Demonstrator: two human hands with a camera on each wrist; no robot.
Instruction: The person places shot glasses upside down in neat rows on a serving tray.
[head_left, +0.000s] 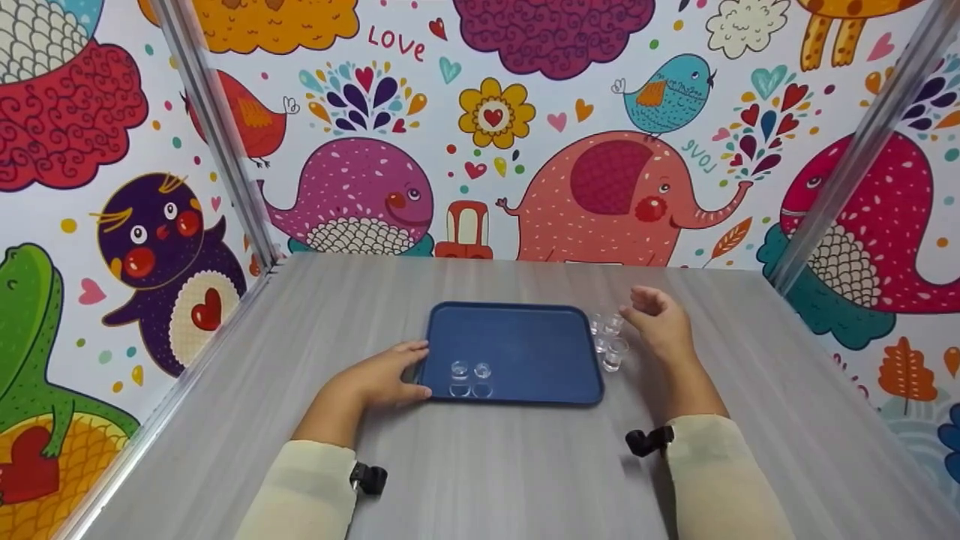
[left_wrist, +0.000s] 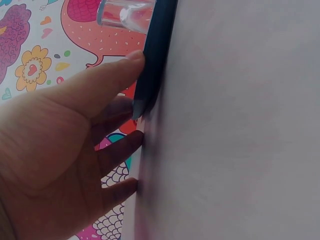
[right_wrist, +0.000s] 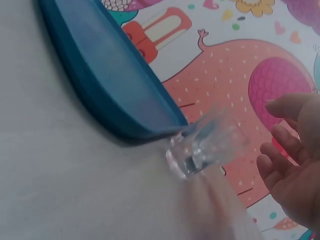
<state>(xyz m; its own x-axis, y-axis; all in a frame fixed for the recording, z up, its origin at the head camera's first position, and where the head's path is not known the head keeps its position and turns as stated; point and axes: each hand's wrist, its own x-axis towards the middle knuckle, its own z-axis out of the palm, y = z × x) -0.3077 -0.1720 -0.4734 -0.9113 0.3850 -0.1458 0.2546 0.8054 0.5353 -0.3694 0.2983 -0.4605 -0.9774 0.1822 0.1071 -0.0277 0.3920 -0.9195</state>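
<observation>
A blue rectangular tray (head_left: pixel 525 352) lies on the table, with small clear glasses (head_left: pixel 460 369) near its front left corner. My left hand (head_left: pixel 382 375) touches the tray's left edge; its thumb presses the rim by the corner and its other fingers spread along the side. To the right of the tray, several more clear glasses (head_left: pixel 611 354) stand close together. My right hand (head_left: pixel 661 322) is raised just right of this group, fingers loosely bent and nothing held. In the right wrist view, empty space separates the fingertips from the nearest glass (right_wrist: pixel 205 145).
The grey wood-grain table (head_left: pixel 495 465) reaches back to a wall (head_left: pixel 600 97) with cartoon animals. Metal posts (head_left: pixel 225 135) rise at the back corners. Each sleeve carries a small black wrist camera (head_left: pixel 369 478).
</observation>
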